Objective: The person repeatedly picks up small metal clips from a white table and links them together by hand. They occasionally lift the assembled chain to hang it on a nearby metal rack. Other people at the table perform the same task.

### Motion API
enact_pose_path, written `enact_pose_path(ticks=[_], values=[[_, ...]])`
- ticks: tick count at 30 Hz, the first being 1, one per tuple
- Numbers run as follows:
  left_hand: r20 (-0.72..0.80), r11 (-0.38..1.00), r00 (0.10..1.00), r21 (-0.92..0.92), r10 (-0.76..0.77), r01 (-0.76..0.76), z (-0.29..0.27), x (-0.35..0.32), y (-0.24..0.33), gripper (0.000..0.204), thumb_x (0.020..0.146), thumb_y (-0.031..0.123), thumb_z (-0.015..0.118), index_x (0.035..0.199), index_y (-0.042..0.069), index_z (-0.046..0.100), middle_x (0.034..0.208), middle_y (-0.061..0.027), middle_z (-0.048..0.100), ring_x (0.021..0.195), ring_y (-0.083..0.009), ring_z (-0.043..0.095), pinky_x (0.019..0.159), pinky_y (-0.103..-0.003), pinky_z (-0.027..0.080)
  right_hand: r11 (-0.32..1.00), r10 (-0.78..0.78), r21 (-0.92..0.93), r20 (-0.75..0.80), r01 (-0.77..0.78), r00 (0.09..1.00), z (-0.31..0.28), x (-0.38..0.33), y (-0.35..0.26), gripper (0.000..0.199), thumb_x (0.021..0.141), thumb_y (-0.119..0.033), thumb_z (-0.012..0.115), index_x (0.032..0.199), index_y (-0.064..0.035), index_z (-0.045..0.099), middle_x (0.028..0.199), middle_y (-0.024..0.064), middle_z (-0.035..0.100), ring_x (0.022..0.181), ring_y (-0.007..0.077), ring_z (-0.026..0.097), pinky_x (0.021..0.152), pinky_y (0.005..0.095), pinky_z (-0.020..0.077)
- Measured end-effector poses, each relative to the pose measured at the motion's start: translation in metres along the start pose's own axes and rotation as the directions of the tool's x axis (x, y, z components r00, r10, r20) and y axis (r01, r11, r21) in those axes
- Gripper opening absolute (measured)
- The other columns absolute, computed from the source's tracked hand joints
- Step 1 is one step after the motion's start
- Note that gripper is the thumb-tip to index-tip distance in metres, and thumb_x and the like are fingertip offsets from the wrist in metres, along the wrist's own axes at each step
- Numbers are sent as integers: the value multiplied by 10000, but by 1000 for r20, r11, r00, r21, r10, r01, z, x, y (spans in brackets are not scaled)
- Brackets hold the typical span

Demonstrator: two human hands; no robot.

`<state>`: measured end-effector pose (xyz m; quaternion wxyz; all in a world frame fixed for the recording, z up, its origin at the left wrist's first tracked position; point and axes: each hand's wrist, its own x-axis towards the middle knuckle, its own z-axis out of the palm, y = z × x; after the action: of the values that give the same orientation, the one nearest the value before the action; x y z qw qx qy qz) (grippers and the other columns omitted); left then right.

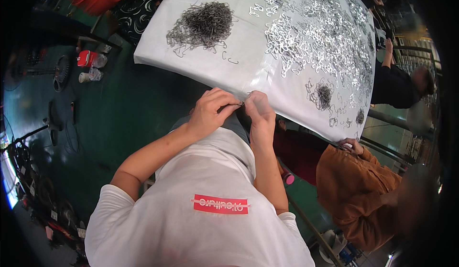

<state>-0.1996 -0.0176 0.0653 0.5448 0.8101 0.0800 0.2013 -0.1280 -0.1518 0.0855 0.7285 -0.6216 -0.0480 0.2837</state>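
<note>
Pinching a small dark metal piece (242, 104) between thumb and fingertips, the left hand (210, 108) meets the right hand (260, 115) at the near edge of the white-covered table (224, 78). The right fingers are bent in beside the piece; whether they grip it too, I cannot tell. Beyond the hands lie a heap of dark wire hooks (208, 24) to the left and a wide spread of shiny silver hooks (287, 39) to the right
</note>
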Motion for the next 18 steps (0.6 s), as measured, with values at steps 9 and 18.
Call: enact_pose_path(ticks=[9, 18], values=[[-16, 996, 997, 48, 74, -73, 43, 78, -60, 113, 802, 91, 642, 898, 57, 691, 879, -70, 666, 822, -256, 603, 736, -354, 467, 944, -316, -118, -41, 309, 948, -22, -4, 0, 58, 832, 4, 630, 878, -18, 602, 990, 44, 457, 851, 106, 482, 745, 225, 420], [386, 705, 855, 494, 347, -509, 112, 196, -137, 258, 801, 80, 558, 1041, 130, 636, 1079, 14, 609, 1051, -183, 525, 851, -326, 409, 933, -305, -210, -27, 293, 952, -38, -4, 1, 49, 820, -25, 643, 860, -22, 614, 1003, 69, 456, 870, 145, 495, 720, 252, 441]])
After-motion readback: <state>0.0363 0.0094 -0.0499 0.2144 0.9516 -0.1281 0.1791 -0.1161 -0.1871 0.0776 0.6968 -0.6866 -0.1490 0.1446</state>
